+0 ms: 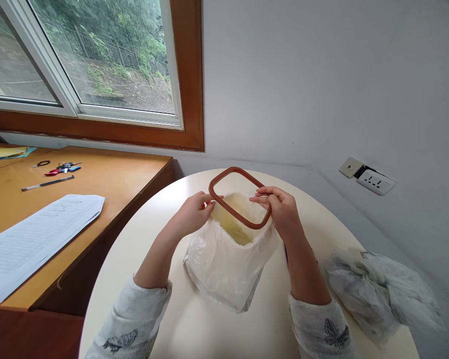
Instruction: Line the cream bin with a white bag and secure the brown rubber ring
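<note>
A brown rounded-rectangular ring [243, 221], which looks like a bin's rim, is held tilted above an open container lined with a white plastic bag [224, 264]. The bag is folded over the container's mouth and hangs loosely down its front, and its inside looks yellowish. My left hand [192, 214] is closed at the ring's left corner, with thumb and index finger around it, close to the bag's edge. On the right side, my right hand [282, 207] grips the ring between thumb and fingers, some fingertips reaching inside its opening. The container's own walls are hidden by the bag.
The container stands on a round white table [134, 249]. A bundled clear plastic bag [381, 289] lies at the right edge. On the wooden desk [134, 169] to the left are papers [41, 244], a pen [48, 183] and keys [64, 168]. A wall socket [376, 182] is at right.
</note>
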The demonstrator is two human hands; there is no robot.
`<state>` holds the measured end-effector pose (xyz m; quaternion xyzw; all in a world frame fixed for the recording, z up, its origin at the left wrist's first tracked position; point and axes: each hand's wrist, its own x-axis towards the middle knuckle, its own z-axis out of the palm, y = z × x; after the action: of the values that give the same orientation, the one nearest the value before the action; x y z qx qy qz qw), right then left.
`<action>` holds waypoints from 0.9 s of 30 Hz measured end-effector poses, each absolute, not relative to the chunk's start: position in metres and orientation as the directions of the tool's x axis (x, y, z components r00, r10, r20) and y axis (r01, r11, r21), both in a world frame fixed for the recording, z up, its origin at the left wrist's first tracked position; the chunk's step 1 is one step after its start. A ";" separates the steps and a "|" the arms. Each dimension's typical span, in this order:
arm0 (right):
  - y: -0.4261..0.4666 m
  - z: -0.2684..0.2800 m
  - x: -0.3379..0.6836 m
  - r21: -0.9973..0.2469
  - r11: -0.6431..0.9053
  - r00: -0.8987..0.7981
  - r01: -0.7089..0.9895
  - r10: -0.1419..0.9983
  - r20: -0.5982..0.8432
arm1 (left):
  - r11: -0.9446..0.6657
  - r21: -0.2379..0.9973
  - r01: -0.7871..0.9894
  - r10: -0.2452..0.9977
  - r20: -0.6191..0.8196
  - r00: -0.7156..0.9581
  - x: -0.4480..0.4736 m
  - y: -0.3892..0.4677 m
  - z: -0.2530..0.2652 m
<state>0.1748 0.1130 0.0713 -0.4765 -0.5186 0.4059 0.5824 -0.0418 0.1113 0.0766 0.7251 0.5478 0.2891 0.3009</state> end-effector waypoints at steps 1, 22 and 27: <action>0.113 0.072 0.177 -0.975 0.220 0.140 0.023 0.965 0.221 | -0.222 0.747 0.627 0.968 0.092 0.234 -0.042 0.112 0.077; 0.110 0.083 0.226 -0.943 0.326 0.375 -0.059 0.883 0.282 | -0.521 0.423 0.741 0.852 0.308 0.423 -0.020 0.088 0.100; 0.112 0.082 0.224 -0.937 0.340 0.362 -0.076 0.885 0.292 | -0.697 0.279 0.660 0.703 0.089 0.705 0.007 0.097 0.117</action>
<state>0.2242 0.1124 0.0815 -0.4560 -0.4436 0.3495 0.6878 0.0071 0.0975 0.1165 0.9163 0.3721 0.0945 0.1137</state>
